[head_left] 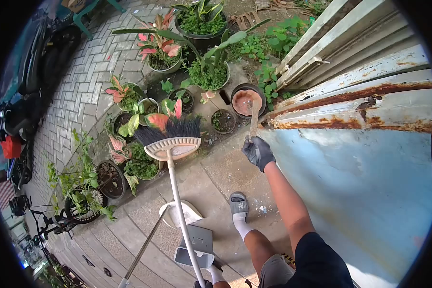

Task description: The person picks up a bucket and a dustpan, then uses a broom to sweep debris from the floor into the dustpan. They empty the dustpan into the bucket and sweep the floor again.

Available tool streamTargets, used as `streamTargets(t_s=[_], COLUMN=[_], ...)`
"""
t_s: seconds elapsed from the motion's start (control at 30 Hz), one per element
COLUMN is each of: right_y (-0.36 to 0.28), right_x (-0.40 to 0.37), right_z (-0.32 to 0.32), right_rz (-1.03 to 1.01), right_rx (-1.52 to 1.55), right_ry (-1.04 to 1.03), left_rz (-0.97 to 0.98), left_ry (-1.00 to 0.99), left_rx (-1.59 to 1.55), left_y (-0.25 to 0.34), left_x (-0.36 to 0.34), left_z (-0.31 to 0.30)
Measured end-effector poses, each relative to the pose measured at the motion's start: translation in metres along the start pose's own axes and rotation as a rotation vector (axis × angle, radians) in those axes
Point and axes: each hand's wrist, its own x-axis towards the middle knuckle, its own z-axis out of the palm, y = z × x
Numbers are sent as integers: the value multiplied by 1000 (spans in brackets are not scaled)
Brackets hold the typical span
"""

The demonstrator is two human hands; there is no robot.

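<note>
My right hand [259, 151], in a dark grey glove, is closed around a flat wooden stick [255, 115]. The stick's far end reaches over a terracotta-coloured pot [243, 100] inside a dark rim. At the bottom edge, my gloved left hand [203, 284] shows only in part, wrapped round the pale pole of a broom [174, 149]. Raised and tilted, the broom has its black bristles pointing away from me, in front of the potted plants. Below it lies a white dustpan [193, 212] with a long metal handle, beside a grey bin [201, 235].
Potted plants [209, 74] crowd the left and far side, with a small soil pot [223, 121] near the stick. A rusty white folding gate [350, 108] and blue wall [350, 163] stand right. Motorcycles [29, 91] and a bicycle [57, 221] are left.
</note>
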Motion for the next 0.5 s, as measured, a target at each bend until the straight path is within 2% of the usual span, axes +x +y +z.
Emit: streamTargets(t_s=[0.03,0.07,0.1,0.17,0.2,0.23,0.3,0.33,0.43,0.5], right_y=[-30,-58,-81,-135,-136,-131,-98,-72,39,132], right_x=[4,8,-10,4,-2,-10,-33,-59,-151,-221], right_z=[41,75,122,133,147,161,166,162,113,49], right_rz=[-105,-234,-308,169,114,56,82,136,130,182], right_rx=[27,-113,-162,-101,-132,-168,-273,-350,-627,-826], right_ry=[-49,-94,-107,-313,-196,-79,-263,-349,-121,-35], left_rz=[7,-83,-78,-2,18,23,-35,-25,11,-154], left_ry=[-28,9,7,-53,-71,-76,-46,-73,-198,-316], left_rx=[18,-56,-52,-150,-31,-32,63,91,35,-331], left_y=[-3,33,25,-21,-55,-22,32,13,-3,8], left_x=[-3,-12,-16,-17,-14,-18,-30,-23,-15,-1], left_z=[-6,-5,-9,-16,-22,-27,-34,-38,-56,-62])
